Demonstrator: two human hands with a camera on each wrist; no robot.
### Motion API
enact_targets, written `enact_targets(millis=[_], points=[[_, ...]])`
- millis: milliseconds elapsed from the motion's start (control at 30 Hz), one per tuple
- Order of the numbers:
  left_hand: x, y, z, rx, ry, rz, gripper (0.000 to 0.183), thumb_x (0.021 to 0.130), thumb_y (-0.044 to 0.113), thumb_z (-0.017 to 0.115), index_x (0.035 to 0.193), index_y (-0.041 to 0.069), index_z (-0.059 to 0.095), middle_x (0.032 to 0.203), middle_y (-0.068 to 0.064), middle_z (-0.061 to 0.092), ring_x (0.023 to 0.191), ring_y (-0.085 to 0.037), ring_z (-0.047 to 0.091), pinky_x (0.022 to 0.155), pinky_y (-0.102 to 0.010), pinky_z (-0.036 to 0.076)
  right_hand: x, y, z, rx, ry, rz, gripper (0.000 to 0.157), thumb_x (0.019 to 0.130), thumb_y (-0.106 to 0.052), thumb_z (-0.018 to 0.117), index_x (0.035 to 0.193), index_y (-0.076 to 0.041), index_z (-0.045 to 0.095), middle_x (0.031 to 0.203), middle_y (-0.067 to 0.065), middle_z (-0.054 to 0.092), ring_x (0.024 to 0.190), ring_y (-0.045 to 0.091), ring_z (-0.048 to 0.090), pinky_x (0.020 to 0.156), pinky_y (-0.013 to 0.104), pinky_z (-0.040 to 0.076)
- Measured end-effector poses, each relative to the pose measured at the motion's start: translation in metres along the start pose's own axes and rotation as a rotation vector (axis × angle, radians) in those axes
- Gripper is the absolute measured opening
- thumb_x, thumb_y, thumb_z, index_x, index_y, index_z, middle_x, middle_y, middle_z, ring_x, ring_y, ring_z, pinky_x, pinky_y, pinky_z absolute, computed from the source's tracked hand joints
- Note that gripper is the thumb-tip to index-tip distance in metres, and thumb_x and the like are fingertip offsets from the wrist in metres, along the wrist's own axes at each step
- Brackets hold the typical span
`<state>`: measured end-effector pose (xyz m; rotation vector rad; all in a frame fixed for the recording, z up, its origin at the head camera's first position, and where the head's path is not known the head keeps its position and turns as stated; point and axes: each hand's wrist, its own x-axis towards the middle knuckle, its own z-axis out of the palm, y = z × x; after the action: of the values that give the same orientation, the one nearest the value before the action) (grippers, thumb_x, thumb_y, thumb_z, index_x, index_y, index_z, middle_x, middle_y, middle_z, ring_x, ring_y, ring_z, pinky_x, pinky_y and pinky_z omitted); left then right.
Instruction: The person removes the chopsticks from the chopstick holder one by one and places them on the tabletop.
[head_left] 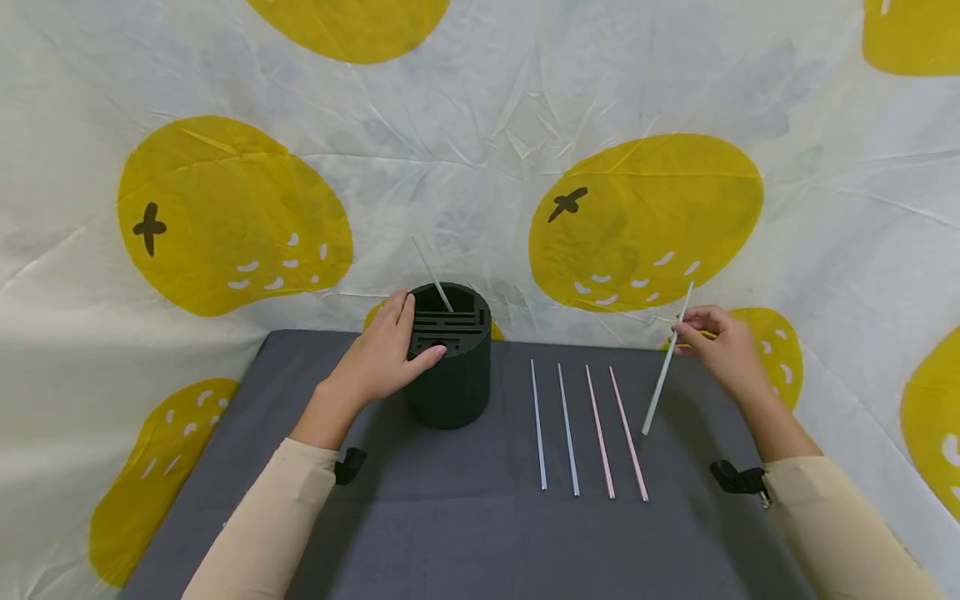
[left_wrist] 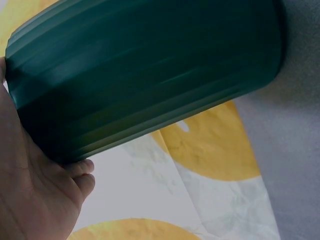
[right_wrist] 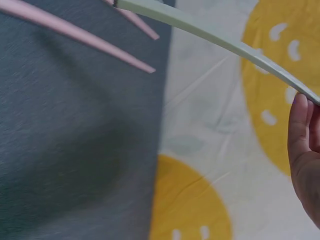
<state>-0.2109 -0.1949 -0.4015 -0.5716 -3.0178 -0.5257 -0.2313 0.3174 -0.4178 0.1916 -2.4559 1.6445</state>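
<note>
A dark green cylindrical utensil holder (head_left: 448,392) stands upright on the cloth, with a slotted black insert in its top. My left hand (head_left: 382,354) rests against its left side and rim, thumb stretched across the front edge; in the left wrist view the palm (left_wrist: 40,195) touches the holder's wall (left_wrist: 150,65). One pale green chopstick (head_left: 431,273) leans up out of the holder. My right hand (head_left: 712,346) pinches another pale green chopstick (head_left: 660,383) near its thin end, its thick end slanting down. Two blue chopsticks (head_left: 537,425) and two pink chopsticks (head_left: 600,432) lie side by side.
A dark grey cloth (head_left: 465,517) covers the table. Behind it hangs a white sheet (head_left: 465,125) with large yellow fruit prints, close to the table's back edge. The chopstick row lies right of the holder.
</note>
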Motion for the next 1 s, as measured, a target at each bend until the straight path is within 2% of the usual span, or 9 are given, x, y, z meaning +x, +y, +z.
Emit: enact_targets(millis=[100, 200, 333, 433, 600, 800, 1000], points=[[0.0, -0.002, -0.003, 0.003, -0.002, -0.005, 0.11, 0.095, 0.083, 0.032, 0.166, 0.003, 0.002, 0.174, -0.015, -0.005, 0.162, -0.032, -0.001, 0.128, -0.056, 0.019, -0.001, 0.019, 0.0, -0.076, -0.059, 0.04, 0.028, 0.102, -0.009, 0.064, 0.121, 0.009, 0.055, 0.088, -0.012, 0.068, 0.072, 0.002, 0.072, 0.066, 0.019, 0.061], [0.001, -0.002, -0.004, 0.002, 0.002, -0.004, 0.11, 0.095, 0.083, 0.032, 0.166, 0.003, 0.002, 0.174, -0.015, -0.005, 0.162, -0.033, 0.0, 0.128, -0.057, 0.018, -0.001, 0.038, 0.001, -0.121, -0.136, 0.087, 0.035, 0.104, -0.012, 0.062, 0.126, 0.014, 0.052, 0.092, 0.0, 0.069, 0.073, 0.006, 0.073, 0.067, 0.02, 0.061], [0.002, -0.002, -0.004, 0.01, 0.006, -0.003, 0.111, 0.096, 0.083, 0.032, 0.166, 0.003, 0.002, 0.174, -0.016, -0.004, 0.162, -0.034, 0.0, 0.128, -0.057, 0.017, -0.001, 0.058, 0.003, -0.187, -0.215, 0.153, 0.038, 0.106, -0.018, 0.06, 0.128, 0.013, 0.054, 0.099, 0.019, 0.067, 0.078, 0.014, 0.073, 0.071, 0.024, 0.062], [0.003, -0.002, -0.004, 0.019, 0.008, -0.004, 0.111, 0.096, 0.083, 0.031, 0.166, 0.003, 0.002, 0.174, -0.018, -0.002, 0.162, -0.034, 0.001, 0.128, -0.057, 0.017, -0.001, 0.067, 0.007, -0.197, -0.244, 0.188, 0.039, 0.106, -0.018, 0.06, 0.129, 0.013, 0.054, 0.102, 0.024, 0.066, 0.081, 0.018, 0.072, 0.073, 0.028, 0.063], [0.003, 0.0, -0.006, 0.016, 0.004, -0.002, 0.11, 0.096, 0.081, 0.034, 0.165, 0.002, 0.002, 0.174, -0.018, -0.003, 0.162, -0.034, 0.001, 0.128, -0.057, 0.017, -0.001, 0.078, 0.013, -0.195, -0.289, 0.23, 0.037, 0.106, -0.012, 0.059, 0.13, 0.015, 0.052, 0.099, 0.023, 0.068, 0.079, 0.017, 0.069, 0.073, 0.032, 0.064], [0.002, 0.001, -0.006, 0.012, -0.003, -0.005, 0.109, 0.097, 0.08, 0.036, 0.165, 0.002, 0.002, 0.174, -0.018, -0.003, 0.162, -0.034, 0.0, 0.128, -0.057, 0.016, -0.004, 0.087, 0.015, -0.17, -0.332, 0.331, 0.043, 0.106, -0.014, 0.06, 0.136, 0.016, 0.051, 0.098, 0.021, 0.069, 0.078, 0.013, 0.067, 0.071, 0.028, 0.063], [0.002, 0.001, -0.005, 0.016, -0.005, -0.012, 0.108, 0.098, 0.08, 0.034, 0.165, 0.003, 0.001, 0.174, -0.017, -0.005, 0.162, -0.033, -0.001, 0.128, -0.056, 0.017, -0.01, 0.102, 0.014, -0.101, -0.351, 0.408, 0.044, 0.107, -0.015, 0.058, 0.137, 0.016, 0.049, 0.097, 0.012, 0.07, 0.081, 0.011, 0.066, 0.073, 0.027, 0.063]])
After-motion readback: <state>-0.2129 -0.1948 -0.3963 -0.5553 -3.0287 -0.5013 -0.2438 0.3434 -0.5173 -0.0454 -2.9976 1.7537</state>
